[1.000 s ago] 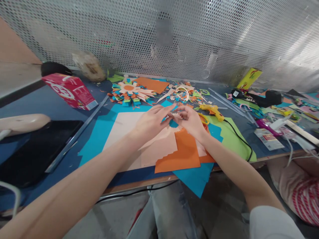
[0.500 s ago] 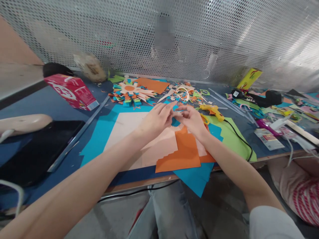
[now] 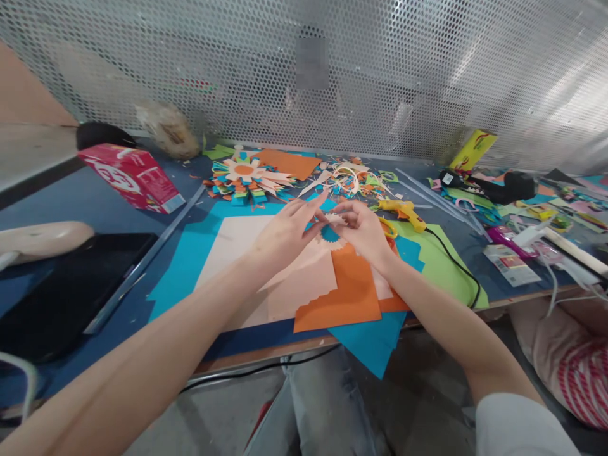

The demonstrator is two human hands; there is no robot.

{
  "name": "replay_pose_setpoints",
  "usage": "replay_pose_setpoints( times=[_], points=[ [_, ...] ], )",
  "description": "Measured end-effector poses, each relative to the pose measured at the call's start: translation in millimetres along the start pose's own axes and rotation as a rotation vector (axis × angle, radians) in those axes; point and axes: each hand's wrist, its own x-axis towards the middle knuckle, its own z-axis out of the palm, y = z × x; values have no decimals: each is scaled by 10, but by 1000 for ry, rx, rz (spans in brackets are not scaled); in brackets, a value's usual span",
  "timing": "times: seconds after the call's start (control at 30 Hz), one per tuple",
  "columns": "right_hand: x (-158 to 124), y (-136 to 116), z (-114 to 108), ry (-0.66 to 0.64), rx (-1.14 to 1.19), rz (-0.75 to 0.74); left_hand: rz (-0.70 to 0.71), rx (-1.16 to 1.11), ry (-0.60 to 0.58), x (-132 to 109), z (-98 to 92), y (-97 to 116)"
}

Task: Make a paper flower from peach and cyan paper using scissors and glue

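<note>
My left hand and my right hand meet above the sheets of paper in the middle of the table. Between their fingertips they pinch a small pale fringed paper strip. Just under it shows a blue toothed paper disc. Below the hands lie a peach sheet, an orange sheet with a stepped edge, and blue paper.
A layered paper flower and curled paper scraps lie behind the hands. A yellow glue gun with a black cord sits to the right. A red box and a black tablet are on the left; another person sits at far right.
The hands have stayed together over the paper, with the fingers shifting slightly on the small strip. The view has barely moved.
</note>
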Motion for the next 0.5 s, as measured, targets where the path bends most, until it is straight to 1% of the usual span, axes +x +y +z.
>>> replay_pose_setpoints(
  times=[0.13, 0.3, 0.5],
  points=[
    [-18, -21, 11, 14, -49, -37, -60, -34, -11, 1, 15, 29],
    [-27, -30, 17, 31, -60, -58, -97, -29, 14, -4, 54, 62],
    [-22, -40, 27, 46, -53, -56, -93, -19, 43, 2, 91, 74]
  ],
)
